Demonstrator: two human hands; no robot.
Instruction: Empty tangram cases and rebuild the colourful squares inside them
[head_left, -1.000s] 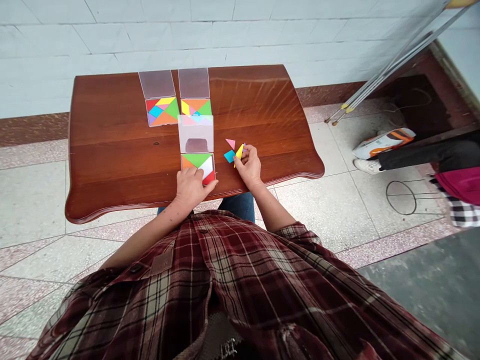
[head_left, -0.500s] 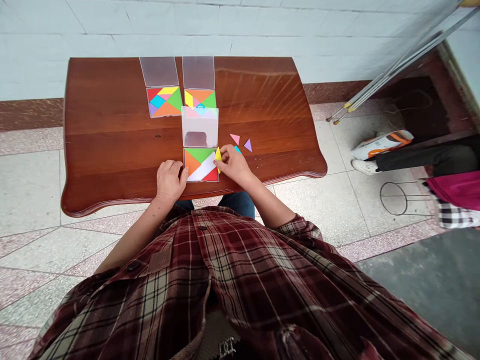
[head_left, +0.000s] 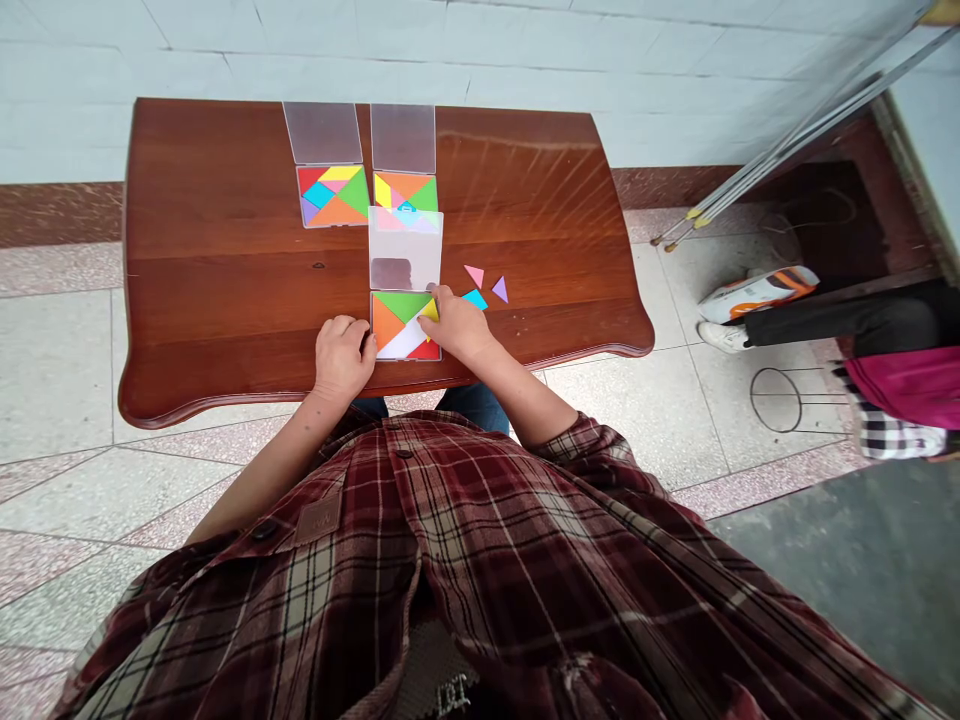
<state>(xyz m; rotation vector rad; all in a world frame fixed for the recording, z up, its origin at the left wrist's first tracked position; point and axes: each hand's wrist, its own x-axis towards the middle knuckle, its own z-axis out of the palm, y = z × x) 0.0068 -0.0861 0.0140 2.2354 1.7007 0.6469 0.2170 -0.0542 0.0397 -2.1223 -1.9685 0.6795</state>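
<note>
My right hand is over the right side of the nearest open clear tangram box, shut on a yellow triangle at the box's right edge. The fingers hide part of the piece. My left hand holds nothing and rests against the box's left edge. The box holds green, orange, white and red pieces. A pink triangle, a cyan piece and a purple triangle lie loose just right of my right hand. The box's clear lid stands open beyond it.
Two more filled tangram boxes sit at the far end of the wooden table, with clear lids open behind them. On the floor at right are leaning metal poles and a person's dark trouser leg.
My right hand has moved left with the yellow triangle, from beside the box to its right edge. The purple triangle has been set down. My left hand has shifted from the box onto its left edge.
</note>
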